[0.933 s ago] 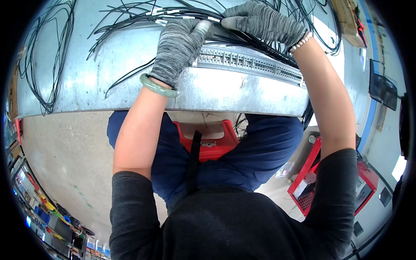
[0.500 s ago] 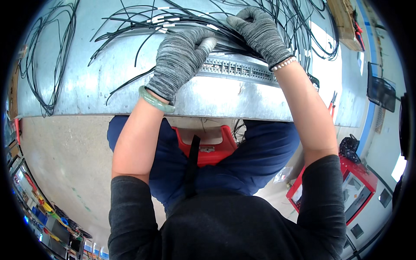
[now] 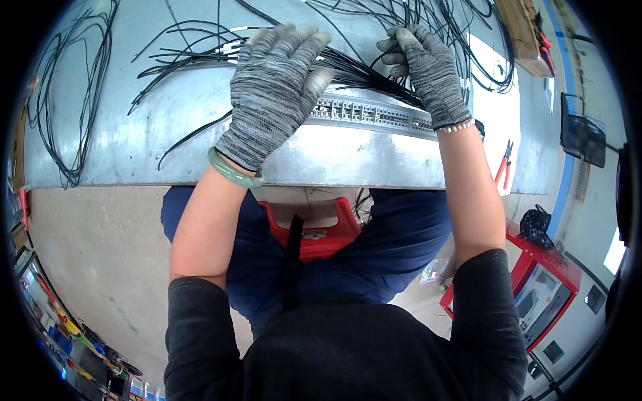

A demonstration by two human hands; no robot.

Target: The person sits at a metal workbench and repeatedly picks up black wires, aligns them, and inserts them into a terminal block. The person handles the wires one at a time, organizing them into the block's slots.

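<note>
A bundle of thin black wires (image 3: pixel 361 70) with white marker sleeves lies across the metal table. My left hand (image 3: pixel 275 90), in a grey knit glove, rests over the bundle with fingers stretched out and the thumb apart. Beyond it, the wires' loose ends fan out to the left. My right hand (image 3: pixel 428 70), gloved alike, is at the bundle's right part. Its fingers are curled in a pinch around black wire, partly hidden by the glove. Just nearer than the bundle lies a long terminal strip (image 3: pixel 371 113) with rows of metal contacts, its left end beside my left hand.
A loose coil of black wire (image 3: pixel 50 100) lies at the table's left. On the right are red-handled pliers (image 3: pixel 505 167), a white sheet (image 3: pixel 495 117) and a wooden block (image 3: pixel 521 33). More tangled wires spread along the far right. Below the table edge stands a red stool (image 3: pixel 321 240).
My left hand has straightened its fingers over the bundle. My right hand has shifted right and nearer, its fingers now curled at the wires. The whole view has moved slightly.
</note>
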